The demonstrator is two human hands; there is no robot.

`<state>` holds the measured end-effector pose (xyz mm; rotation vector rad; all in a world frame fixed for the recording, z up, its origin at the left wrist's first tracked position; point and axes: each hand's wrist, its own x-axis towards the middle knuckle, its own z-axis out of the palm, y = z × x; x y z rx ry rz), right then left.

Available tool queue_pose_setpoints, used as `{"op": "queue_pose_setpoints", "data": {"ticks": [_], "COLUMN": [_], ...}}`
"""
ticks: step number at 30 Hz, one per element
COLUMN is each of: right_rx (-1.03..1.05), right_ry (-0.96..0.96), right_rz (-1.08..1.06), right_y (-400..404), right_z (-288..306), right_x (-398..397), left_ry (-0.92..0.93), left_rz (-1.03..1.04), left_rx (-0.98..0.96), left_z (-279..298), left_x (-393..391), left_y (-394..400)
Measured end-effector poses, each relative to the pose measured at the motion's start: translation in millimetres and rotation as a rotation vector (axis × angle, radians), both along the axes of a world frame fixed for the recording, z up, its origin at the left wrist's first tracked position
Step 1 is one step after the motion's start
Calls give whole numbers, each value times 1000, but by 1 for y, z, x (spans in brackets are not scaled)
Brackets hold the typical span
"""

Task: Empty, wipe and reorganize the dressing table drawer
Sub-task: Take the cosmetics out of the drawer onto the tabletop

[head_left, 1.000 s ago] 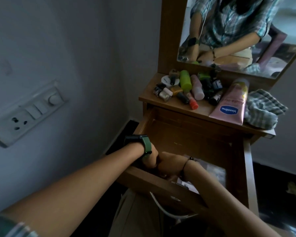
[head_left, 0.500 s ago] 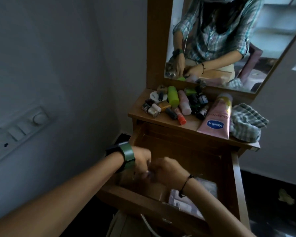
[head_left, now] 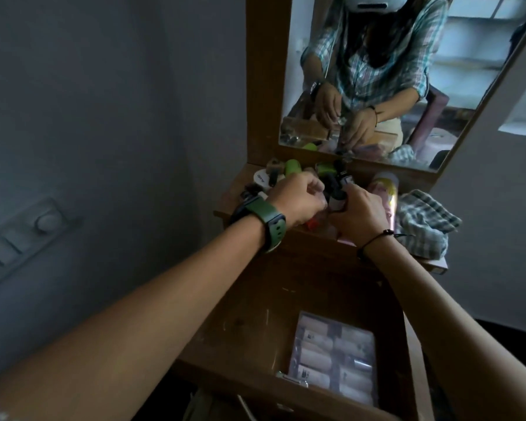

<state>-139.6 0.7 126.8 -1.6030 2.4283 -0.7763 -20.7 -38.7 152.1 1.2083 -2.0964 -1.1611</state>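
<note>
Half a second ago both hands were low in the drawer (head_left: 249, 323), at its front left corner; now they are raised to the table (head_left: 225, 205) top in the middle of the frame, among the bottles already standing there. I judge that another handful has just gone out of the drawer, so the emptying step is close to its end but not finished, and the wiping is not yet begun.

The drawer is pulled out and fills the lower centre of the frame. Most of its wooden floor is now bare and shows pale scratches. One thing is left inside: a clear plastic pack (head_left: 334, 360) of small tubes, lying flat in the front right corner. A small metal object lies just beside its lower left edge; I cannot tell what it is.

On the table top, under the mirror (head_left: 456, 95), lie the checked cloth (head_left: 425, 226) at the right end, a pink lotion tube (head_left: 387, 189) just left of it, and a crowd of small bottles, among them a green bottle (head_left: 292, 168) and a white round jar (head_left: 262, 178).

The left hand (head_left: 298, 202), with a green watch (head_left: 266, 221) on the wrist, is curled with the fingers together over something small; what it is, I cannot tell. The right hand (head_left: 359, 214) is closed around a small dark-capped bottle (head_left: 336, 199), held upright, touching the other bottles.
</note>
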Motion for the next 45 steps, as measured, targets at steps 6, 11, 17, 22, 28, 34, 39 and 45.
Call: {"op": "queue_pose_setpoints", "data": {"ticks": [6,11,17,22,28,34,39,45], "right_rx": [-23,-6,-144,400,769,682,207,-32], "right_ry": [-18,37,35,118,182,14,-370,-1144], "right_rz": [-20,-51,-11,78,159,119,-24,-12], "right_y": [-3,6,77,110,118,128,151,143], "right_z": [2,7,3,-58,-93,-85,-83,-26], "right_x": [2,5,33,26,11,14,1,7], "left_ry": [31,65,-143,-422,-402,-273,-82,465], "left_rz": [44,84,91,55,71,87,143,309], "left_rx": [19,50,322,479,621,787,694,762], "left_z": [-20,-28,-76,-103,-105,-106,-102,-66], "left_x": [21,32,36,27,23,33,34,41], "left_y": [11,19,50,83,96,98,101,77]}}
